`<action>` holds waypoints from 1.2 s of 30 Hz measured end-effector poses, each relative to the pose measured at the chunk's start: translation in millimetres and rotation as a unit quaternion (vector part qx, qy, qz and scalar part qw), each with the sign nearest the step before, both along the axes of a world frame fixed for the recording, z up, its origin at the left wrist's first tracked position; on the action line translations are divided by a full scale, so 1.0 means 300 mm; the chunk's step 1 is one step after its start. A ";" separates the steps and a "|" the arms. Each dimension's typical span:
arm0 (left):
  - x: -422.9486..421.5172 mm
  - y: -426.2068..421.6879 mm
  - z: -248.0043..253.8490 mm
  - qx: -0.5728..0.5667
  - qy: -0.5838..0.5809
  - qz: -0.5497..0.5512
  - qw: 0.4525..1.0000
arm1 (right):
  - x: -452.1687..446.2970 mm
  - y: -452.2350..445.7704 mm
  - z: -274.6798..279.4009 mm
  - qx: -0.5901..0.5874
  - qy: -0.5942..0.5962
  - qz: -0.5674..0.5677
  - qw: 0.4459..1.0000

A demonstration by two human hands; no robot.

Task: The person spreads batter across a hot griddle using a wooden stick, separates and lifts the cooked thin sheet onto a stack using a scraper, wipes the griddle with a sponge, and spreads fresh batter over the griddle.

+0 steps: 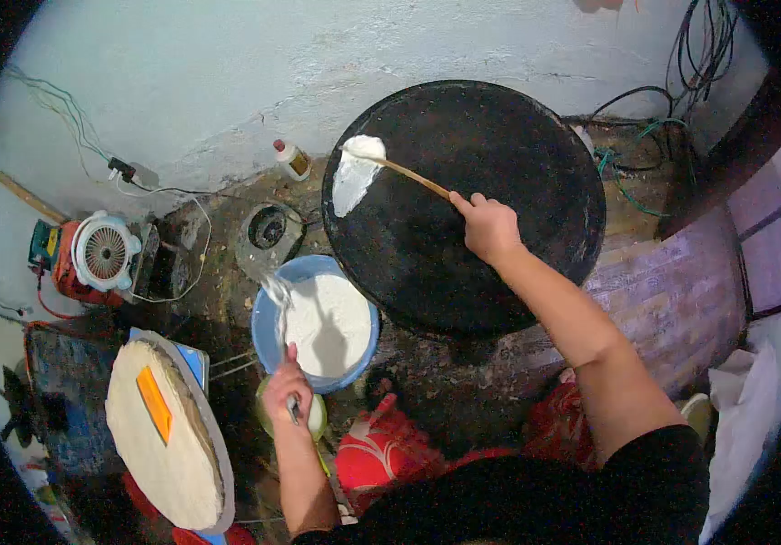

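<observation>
My right hand grips the handle of a wooden batter spreader. The spreader's far end rests in white batter, smeared near the left edge of a big round black griddle. My left hand is closed around a metal ladle, its bowl end blurred and raised over the left rim of a blue basin. More white batter fills much of that basin, with a shadow across it. Below the basin, a greenish bowl is partly hidden by my left hand.
A stack of pale round flatbreads with an orange flat tool on top stands at lower left. A blower fan, a small round burner-like device and a red-capped bottle lie left of the griddle. Cables hang at upper right.
</observation>
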State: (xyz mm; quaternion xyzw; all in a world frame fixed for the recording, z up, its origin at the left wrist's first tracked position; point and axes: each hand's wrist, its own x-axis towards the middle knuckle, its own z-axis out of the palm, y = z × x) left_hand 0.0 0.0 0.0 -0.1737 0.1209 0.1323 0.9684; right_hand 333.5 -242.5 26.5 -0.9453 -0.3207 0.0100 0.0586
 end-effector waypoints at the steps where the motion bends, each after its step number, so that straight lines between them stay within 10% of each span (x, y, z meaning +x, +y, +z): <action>1: 0.003 -0.024 0.030 -0.019 0.033 0.012 0.999 | -0.015 0.016 -0.009 0.100 0.032 -0.027 0.994; 3: 0.011 -0.085 -0.034 -0.087 0.132 0.042 0.987 | -0.025 0.016 -0.048 0.278 0.078 -0.034 0.957; 11: -0.060 -0.126 -0.079 -0.120 0.241 0.057 0.961 | 0.035 0.031 0.016 0.068 -0.052 -0.064 0.994; 13: -0.088 -0.095 -0.143 -0.131 0.164 0.028 0.977 | -0.034 0.076 -0.013 0.270 0.050 -0.052 0.960; 19: -0.067 -0.095 -0.140 -0.111 0.187 0.028 0.976 | 0.073 0.076 0.006 0.031 -0.097 -0.068 0.992; 24: -0.097 -0.079 -0.187 -0.079 0.188 0.013 0.979 | -0.038 0.101 0.023 0.251 0.136 -0.105 0.953; 28: -0.089 -0.084 -0.172 -0.095 0.195 0.007 0.976 | 0.066 0.058 -0.008 0.073 -0.087 -0.071 0.991; 33: -0.084 -0.088 -0.145 -0.112 0.178 -0.003 0.978 | 0.061 0.112 0.067 0.196 0.120 -0.186 0.955; 36: -0.090 -0.066 -0.202 -0.106 0.186 -0.003 0.977 | -0.017 0.159 -0.006 0.212 -0.046 0.010 0.976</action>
